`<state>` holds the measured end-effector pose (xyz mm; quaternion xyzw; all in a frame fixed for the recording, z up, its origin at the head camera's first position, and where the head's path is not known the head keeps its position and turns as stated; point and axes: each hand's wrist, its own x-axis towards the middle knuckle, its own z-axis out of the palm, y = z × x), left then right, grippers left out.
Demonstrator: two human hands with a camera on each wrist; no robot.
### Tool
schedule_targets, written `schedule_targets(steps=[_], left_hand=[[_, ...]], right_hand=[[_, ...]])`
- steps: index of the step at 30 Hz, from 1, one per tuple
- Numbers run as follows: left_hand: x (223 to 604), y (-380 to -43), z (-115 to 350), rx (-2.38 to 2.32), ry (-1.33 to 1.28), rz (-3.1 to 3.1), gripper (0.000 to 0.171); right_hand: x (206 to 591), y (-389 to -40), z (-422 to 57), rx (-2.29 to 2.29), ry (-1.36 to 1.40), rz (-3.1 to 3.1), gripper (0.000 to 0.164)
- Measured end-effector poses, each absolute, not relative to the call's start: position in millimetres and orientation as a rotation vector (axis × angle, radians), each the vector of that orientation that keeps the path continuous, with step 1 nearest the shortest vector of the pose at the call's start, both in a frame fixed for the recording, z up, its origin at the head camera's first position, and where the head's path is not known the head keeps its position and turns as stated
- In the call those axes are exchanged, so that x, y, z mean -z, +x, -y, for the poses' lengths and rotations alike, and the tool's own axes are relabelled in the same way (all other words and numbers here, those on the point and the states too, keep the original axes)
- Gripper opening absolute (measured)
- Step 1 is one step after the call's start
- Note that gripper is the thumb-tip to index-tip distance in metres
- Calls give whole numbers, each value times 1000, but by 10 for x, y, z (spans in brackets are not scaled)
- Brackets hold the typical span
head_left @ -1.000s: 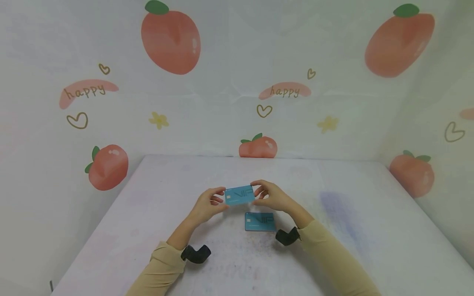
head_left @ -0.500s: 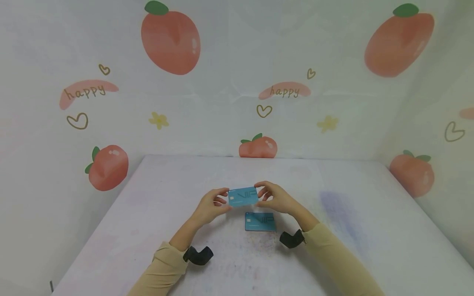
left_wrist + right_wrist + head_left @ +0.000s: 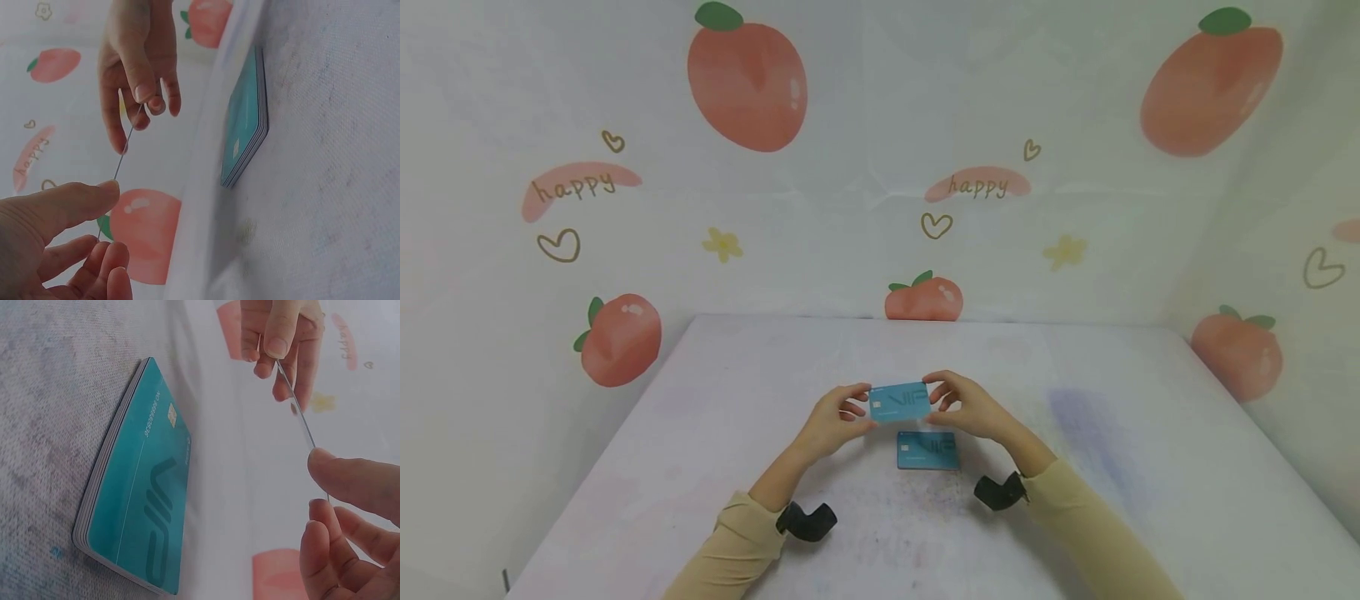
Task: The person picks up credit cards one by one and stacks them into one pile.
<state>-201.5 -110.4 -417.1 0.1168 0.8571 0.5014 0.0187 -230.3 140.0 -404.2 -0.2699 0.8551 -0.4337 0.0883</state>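
In the head view a blue VIP card (image 3: 900, 402) is held up above the table, its face turned toward the camera. My left hand (image 3: 835, 419) pinches its left edge between thumb and fingers, while my right hand (image 3: 972, 407) grips the opposite edge the same way. Both wrist views catch this card (image 3: 300, 415) nearly edge-on, as a thin line. Below it, on the table, lies a neat stack of matching blue cards (image 3: 144, 481), with a chip and VIP lettering on the top one. Neither hand touches the stack.
A white table (image 3: 760, 350) with faint coloured smudges extends to the back wall. Black wrist-worn cameras (image 3: 807, 522) hang below both sleeves. The white backdrop (image 3: 850, 108) carries printed red fruits, hearts and "happy" lettering.
Both hands have shifted a little to the right and slightly toward the person, carrying the card with them. The stack has stayed where it was.
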Motion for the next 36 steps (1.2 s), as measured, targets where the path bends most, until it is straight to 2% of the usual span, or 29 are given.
schedule_targets(steps=[36], left_hand=[[4195, -1967, 972, -1527, 436, -2627, 56]], right_hand=[[4073, -2157, -1580, 1277, -725, -2580, 51]])
